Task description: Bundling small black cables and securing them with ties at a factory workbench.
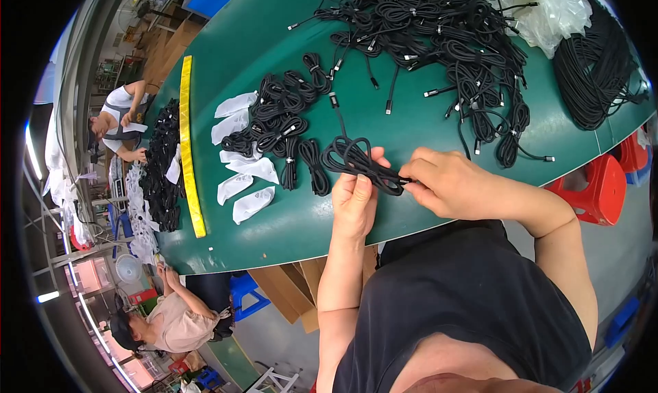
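Note:
A coiled black cable (358,161) is held up over the green table by both my hands. My left hand (359,195) grips the coil near its middle, thumb on top. At the coil's right end, the fingers of my right hand (439,180) pinch it together; the exact spot between the fingertips is partly hidden. One cable end with a metal plug (334,100) sticks out from the coil away from me. Just left of my left hand lies a bundled black cable (314,167), beside a group of similar bundles (274,118).
White plastic bags (253,204) lie left of the bundles. A yellow tape strip (192,146) crosses the green table (301,228). A large cable heap (439,36) and a thick cable hank (595,70) fill the far right. Two other people work at left. Red stools (596,191) stand right.

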